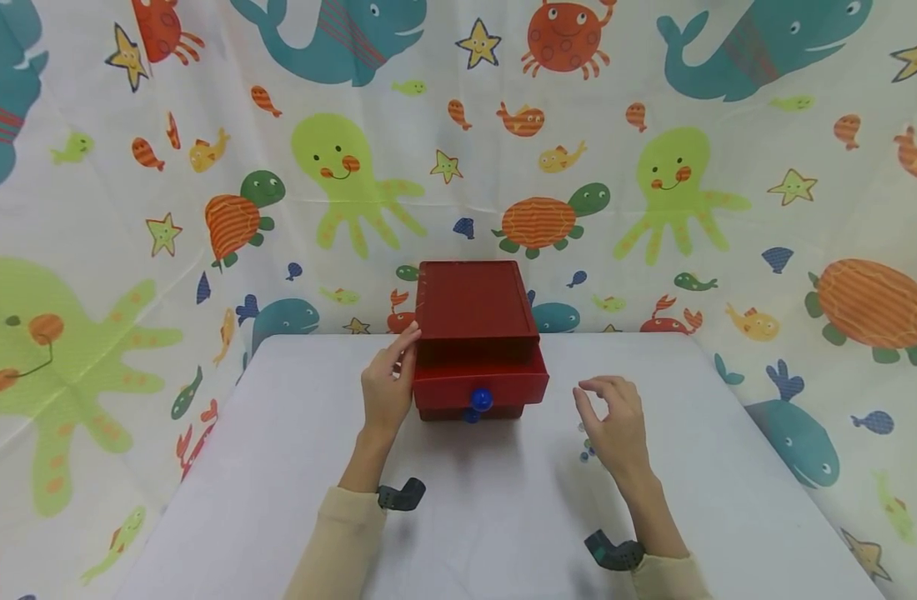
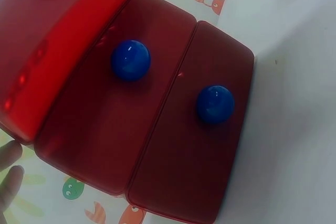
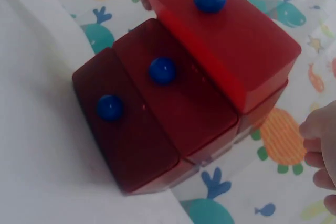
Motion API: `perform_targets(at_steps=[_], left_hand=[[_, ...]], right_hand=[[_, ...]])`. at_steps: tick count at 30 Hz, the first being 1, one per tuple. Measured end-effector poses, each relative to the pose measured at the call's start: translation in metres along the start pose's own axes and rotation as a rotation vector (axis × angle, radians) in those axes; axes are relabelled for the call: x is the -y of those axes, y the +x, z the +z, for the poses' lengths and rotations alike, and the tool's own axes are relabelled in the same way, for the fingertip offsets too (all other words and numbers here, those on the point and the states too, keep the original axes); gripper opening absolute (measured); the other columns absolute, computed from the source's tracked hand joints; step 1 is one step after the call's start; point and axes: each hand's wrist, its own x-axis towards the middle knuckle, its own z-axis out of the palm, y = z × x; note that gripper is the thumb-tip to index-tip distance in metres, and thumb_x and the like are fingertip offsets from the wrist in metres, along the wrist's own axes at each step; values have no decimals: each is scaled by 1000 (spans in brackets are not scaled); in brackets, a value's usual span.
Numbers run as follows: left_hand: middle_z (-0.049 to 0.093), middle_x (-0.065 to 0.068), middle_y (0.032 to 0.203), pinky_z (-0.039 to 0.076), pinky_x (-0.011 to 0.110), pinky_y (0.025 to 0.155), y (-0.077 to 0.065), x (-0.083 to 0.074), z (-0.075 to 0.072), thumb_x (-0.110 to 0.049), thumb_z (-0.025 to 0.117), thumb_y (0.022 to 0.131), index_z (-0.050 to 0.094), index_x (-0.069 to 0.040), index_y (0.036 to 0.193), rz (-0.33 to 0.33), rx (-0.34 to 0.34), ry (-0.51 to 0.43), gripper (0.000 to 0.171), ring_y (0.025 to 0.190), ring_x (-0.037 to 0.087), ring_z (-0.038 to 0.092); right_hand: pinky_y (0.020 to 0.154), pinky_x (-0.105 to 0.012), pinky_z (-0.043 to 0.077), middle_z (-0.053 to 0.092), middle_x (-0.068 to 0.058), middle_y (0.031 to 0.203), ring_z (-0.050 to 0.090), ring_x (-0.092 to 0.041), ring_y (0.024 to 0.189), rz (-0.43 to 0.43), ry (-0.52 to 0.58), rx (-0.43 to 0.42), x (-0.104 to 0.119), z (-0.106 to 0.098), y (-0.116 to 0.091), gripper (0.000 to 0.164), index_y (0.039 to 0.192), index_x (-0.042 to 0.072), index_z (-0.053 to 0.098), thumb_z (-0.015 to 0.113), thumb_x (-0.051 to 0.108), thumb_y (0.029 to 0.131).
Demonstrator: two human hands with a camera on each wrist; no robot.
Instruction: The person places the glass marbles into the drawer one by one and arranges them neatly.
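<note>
Glossy red, the cabinet [image 1: 473,298] stands near the far edge of the tabletop [image 1: 293,433], its top drawer [image 1: 447,392] drawn out; we judge opening it to be the step in hand, the next move calling for steadiness. Our left hand [image 1: 386,390] lays unclenched fingers against the cabinet's side (bracing, we think); our right hand [image 1: 616,423] hovers opposite, fingers bent, grip released.

From above the table [image 1: 488,525], the head view faces down toward its far edge [image 1: 601,337], while both wrist views, tilted and close, share the drawers [image 3: 176,100].
</note>
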Motion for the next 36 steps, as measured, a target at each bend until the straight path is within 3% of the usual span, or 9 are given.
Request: perform_targets(at_steps=[10, 23, 36], left_hand=[[69, -3, 132, 52, 9, 70, 1, 0, 1, -13, 62, 99, 69, -15, 129, -19, 5, -24, 31, 87, 20, 70], [69, -1, 132, 54, 12, 69, 0, -1, 0, -12, 62, 99, 69, -15, 130, -5, 6, -15, 31, 85, 19, 69], [68, -2, 133, 49, 5, 74, 0, -2, 0, -15, 60, 101, 68, -16, 131, -23, 20, -13, 31, 90, 21, 70]], right_hand=[[79, -24, 38, 70, -14, 97, 59, -26, 90, 11, -3, 4, -15, 7, -8, 13, 97, -1, 72, 77, 4, 86], [78, -25, 36, 68, -16, 97, 58, -28, 87, 64, -21, 27, -31, 13, -17, 14, 95, -1, 71, 77, 7, 86], [75, -40, 42, 67, -18, 97, 57, -30, 86, 131, -55, 80, -45, 20, -29, 14, 96, -1, 70, 75, 8, 87]])
